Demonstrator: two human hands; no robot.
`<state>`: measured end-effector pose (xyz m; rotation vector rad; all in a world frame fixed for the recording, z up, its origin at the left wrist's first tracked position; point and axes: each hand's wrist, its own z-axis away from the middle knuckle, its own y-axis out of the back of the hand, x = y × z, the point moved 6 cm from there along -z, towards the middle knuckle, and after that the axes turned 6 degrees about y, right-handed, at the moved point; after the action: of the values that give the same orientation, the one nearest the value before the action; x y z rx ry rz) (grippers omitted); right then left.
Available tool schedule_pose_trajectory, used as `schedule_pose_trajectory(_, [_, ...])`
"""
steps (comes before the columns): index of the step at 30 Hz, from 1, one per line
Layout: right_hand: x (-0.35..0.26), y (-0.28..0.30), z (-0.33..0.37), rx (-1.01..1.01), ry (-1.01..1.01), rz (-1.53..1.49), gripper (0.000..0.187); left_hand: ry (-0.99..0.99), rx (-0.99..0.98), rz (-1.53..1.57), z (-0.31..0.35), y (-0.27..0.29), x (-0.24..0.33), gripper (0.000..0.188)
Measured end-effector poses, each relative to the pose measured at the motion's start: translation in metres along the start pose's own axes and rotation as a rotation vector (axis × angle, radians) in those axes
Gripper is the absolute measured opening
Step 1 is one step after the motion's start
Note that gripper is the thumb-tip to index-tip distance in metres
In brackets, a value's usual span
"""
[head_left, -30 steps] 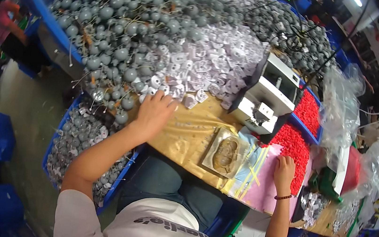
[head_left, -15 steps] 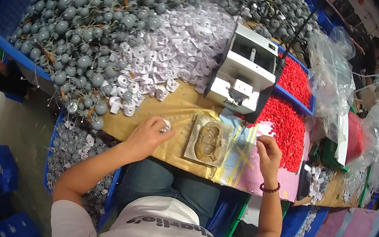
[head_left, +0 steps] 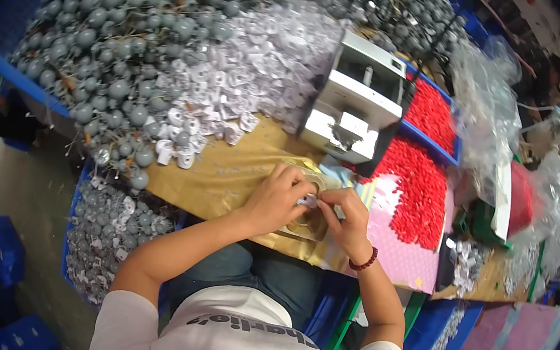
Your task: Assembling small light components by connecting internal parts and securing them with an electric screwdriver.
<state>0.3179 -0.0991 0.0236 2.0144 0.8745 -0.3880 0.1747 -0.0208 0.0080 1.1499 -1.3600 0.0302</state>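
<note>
A crowded workshop surrounds the brown-covered table [head_left: 217, 178], where I see grey balls [head_left: 119, 89] heaped beside loose white parts [head_left: 265, 68] and red pieces [head_left: 419, 209] spread at the right. Through my head view, the left hand [head_left: 277, 201] keeps a narrow grip on a small white piece [head_left: 307, 200] above the hollowed block [head_left: 307, 227]. The right hand [head_left: 348, 220] brings thumb and fingertips close at its edge; I can't tell whether they pinch anything. I judge this one piece midway through handling, nothing visibly finished, with plenty heaped loose. Dark lettering crosses the white shirt [head_left: 216, 349]; I make out no other writing.
</note>
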Motion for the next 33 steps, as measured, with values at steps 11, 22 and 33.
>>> schedule_pose_trajectory(11, [-0.022, -0.020, 0.010, -0.189, 0.092, 0.311, 0.028, 0.168, 0.508, -0.535, 0.044, 0.191, -0.088, 0.027])
schedule_pose_trajectory(22, [-0.013, -0.014, 0.013, -0.069, -0.093, 0.099, 0.042, 0.024, 0.495, -0.682, -0.003, 0.221, -0.087, 0.012])
schedule_pose_trajectory(33, [-0.078, 0.040, -0.093, 0.110, 0.223, 0.093, 0.050, -0.177, 0.151, -0.047, -0.046, 0.135, 0.066, 0.006])
